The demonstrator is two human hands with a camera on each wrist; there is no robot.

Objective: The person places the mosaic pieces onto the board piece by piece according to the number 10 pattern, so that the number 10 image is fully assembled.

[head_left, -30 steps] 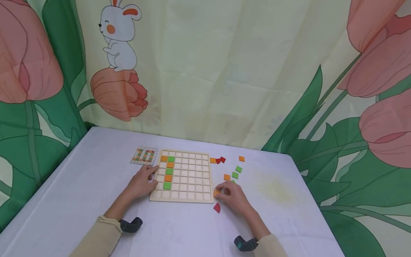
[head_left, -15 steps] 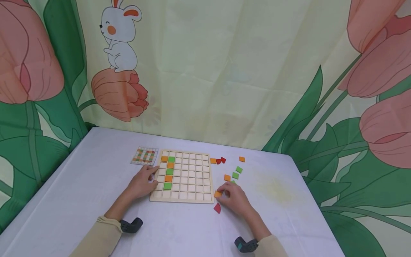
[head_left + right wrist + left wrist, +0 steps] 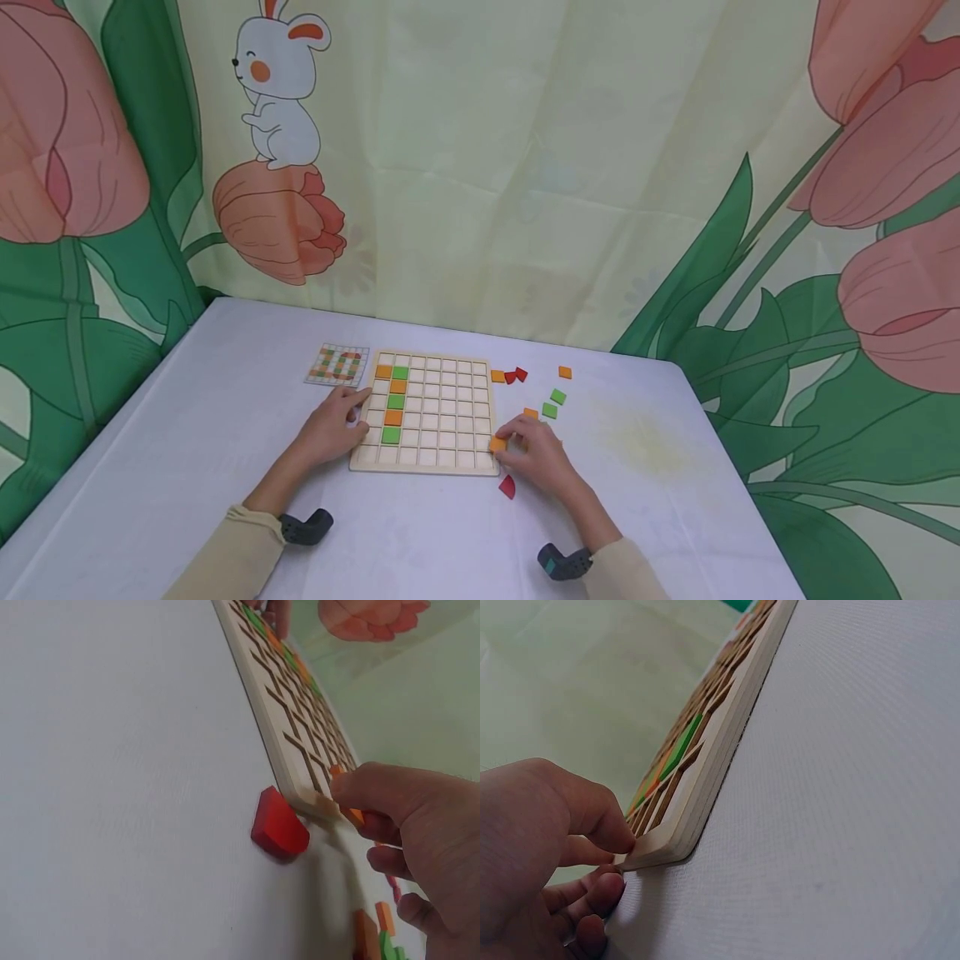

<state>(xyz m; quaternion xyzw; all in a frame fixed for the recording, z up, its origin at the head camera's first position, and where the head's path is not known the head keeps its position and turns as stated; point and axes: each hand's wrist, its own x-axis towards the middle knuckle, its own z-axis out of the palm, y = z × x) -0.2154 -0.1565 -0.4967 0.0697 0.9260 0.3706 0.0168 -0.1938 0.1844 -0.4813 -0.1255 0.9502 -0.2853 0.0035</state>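
My left hand [image 3: 330,427] rests thumb and forefinger, spread apart, against the left rim of a wooden grid board [image 3: 427,471]. In the left wrist view a fingertip presses on the board's corner [image 3: 656,851]. My right hand [image 3: 542,454] pinches an orange square tile [image 3: 497,445] over the board's right edge, near the lower corner. The right wrist view shows this tile [image 3: 352,816] tilted between thumb and fingers. Orange and green tiles [image 3: 395,402] sit in the board's left columns. A red rounded wedge piece [image 3: 507,487] lies below the right hand.
A pattern card [image 3: 337,364] lies beyond the left hand. Right of the board are an orange tile [image 3: 498,377], red pieces [image 3: 521,374], green tiles [image 3: 558,397] and another orange tile [image 3: 565,372]. One more orange tile [image 3: 530,413] is partly behind the right hand.
My right hand has moved slightly left and away from me, carrying the orange tile from beside the board to over its right rim. The left hand stays in place.
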